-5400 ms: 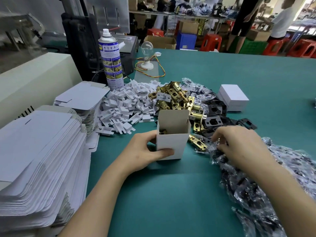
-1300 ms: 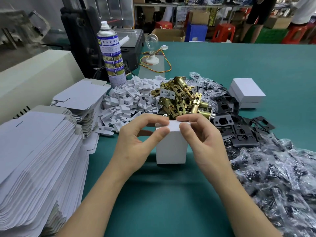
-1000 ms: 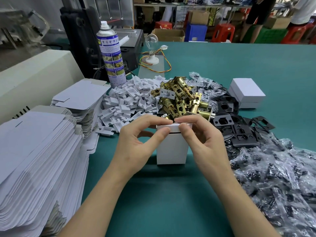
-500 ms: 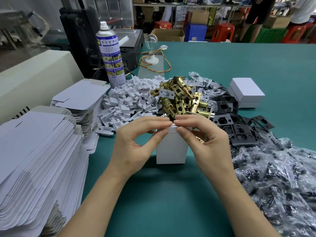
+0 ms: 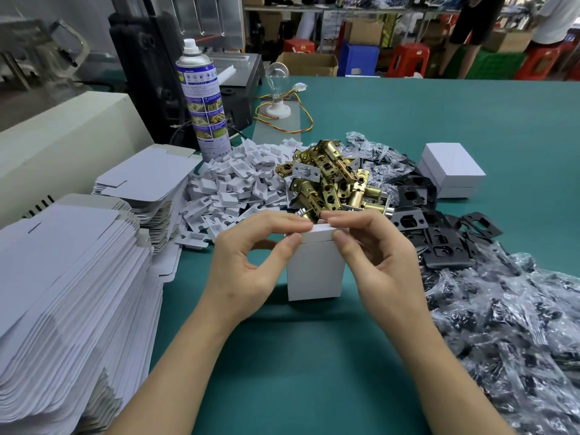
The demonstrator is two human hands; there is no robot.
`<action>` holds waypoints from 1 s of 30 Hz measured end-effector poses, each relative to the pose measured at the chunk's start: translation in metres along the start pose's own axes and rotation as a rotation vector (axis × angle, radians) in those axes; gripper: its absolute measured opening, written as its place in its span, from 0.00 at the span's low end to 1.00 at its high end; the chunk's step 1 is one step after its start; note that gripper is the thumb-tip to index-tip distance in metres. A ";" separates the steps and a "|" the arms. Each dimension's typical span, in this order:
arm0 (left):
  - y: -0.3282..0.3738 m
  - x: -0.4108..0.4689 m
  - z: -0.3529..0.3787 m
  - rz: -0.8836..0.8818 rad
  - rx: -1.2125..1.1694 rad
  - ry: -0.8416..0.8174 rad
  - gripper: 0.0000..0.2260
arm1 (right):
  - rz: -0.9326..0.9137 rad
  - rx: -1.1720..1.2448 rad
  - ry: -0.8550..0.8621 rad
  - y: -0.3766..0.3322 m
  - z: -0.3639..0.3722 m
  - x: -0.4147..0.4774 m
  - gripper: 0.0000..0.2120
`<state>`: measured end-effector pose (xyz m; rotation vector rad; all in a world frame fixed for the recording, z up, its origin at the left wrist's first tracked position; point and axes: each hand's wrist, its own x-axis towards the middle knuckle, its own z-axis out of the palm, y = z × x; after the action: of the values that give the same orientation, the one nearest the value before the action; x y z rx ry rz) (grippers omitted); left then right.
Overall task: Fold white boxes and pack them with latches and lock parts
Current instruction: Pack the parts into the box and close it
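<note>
A small white box (image 5: pixel 314 271) stands upright on the green table, its top flap folded down. My left hand (image 5: pixel 251 262) pinches the box's top left corner between thumb and fingers. My right hand (image 5: pixel 376 262) pinches the top right corner the same way. Behind the box lies a heap of brass latches (image 5: pixel 332 183). Black strike plates (image 5: pixel 439 240) spread out to the right, with bagged small parts (image 5: pixel 514 324) nearer me. The box's contents are hidden.
Flat box blanks (image 5: pixel 62 293) are stacked at left, a second stack (image 5: pixel 147 180) behind. White card inserts (image 5: pixel 238 183) are heaped beside the latches. A spray can (image 5: pixel 202 98), a bulb on a wired base (image 5: pixel 277 89) and closed white boxes (image 5: pixel 450 171) stand farther back.
The open box I held while my right hand dug among the bags is now closed: both hands pushed the top flap down, and the fingers have drawn in over the lid's corners.
</note>
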<state>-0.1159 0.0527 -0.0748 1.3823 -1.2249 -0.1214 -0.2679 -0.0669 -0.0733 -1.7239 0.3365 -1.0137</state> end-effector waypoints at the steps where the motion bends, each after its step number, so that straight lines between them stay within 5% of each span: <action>1: 0.000 0.000 -0.001 0.016 0.022 -0.004 0.09 | -0.005 -0.001 0.000 0.001 0.000 0.000 0.07; 30: -0.007 0.000 -0.005 0.256 0.270 -0.079 0.11 | -0.244 -0.316 -0.050 0.003 -0.005 0.002 0.03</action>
<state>-0.1087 0.0536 -0.0786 1.4469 -1.5151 0.1755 -0.2701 -0.0730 -0.0750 -2.1115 0.2685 -1.1357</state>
